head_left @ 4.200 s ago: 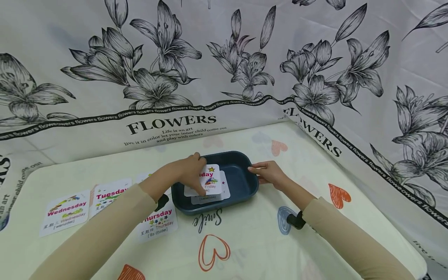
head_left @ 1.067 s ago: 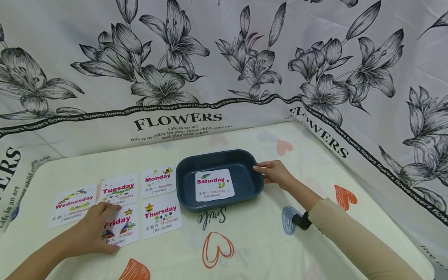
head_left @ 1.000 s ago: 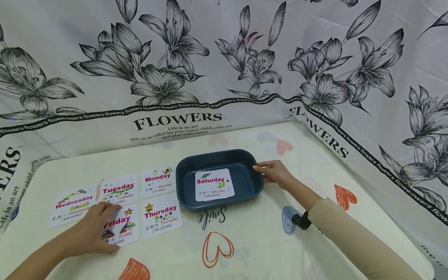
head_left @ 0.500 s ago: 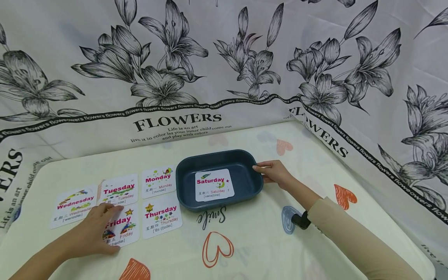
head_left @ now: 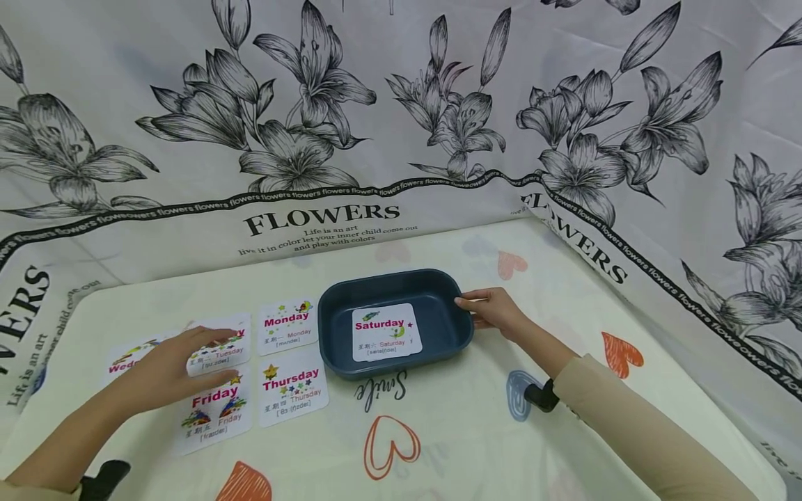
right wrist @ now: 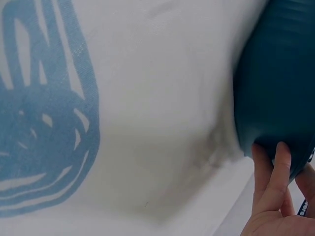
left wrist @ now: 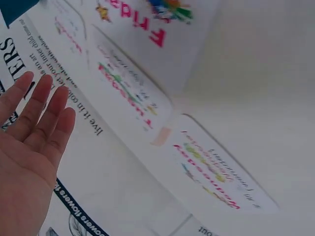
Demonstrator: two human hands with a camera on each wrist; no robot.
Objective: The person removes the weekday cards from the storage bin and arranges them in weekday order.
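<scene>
My left hand (head_left: 166,365) hovers above the day cards with its fingers extended and nothing in them; the left wrist view shows the palm (left wrist: 24,182) and straight fingers. Beneath it lie the Wednesday card (head_left: 119,362), partly covered, and the Tuesday card (head_left: 219,356). The Friday card (head_left: 216,417) lies flat just in front of the hand. My right hand (head_left: 498,312) grips the right end of a dark blue tray (head_left: 432,355), thumb at the rim and fingers against the outer wall. Inside the tray sits the Saturday card (head_left: 382,334), with another card's edge showing under it.
Monday (head_left: 287,327) and Thursday (head_left: 291,390) cards lie between the left hand and the tray. The table is covered by a pale cloth with printed hearts (head_left: 391,449). A flower-printed curtain (head_left: 313,153) stands behind and along the right.
The left hand carried the Friday card from the tray to the table, let go and rose off it toward the Tuesday card. The right hand stays at the tray's end.
</scene>
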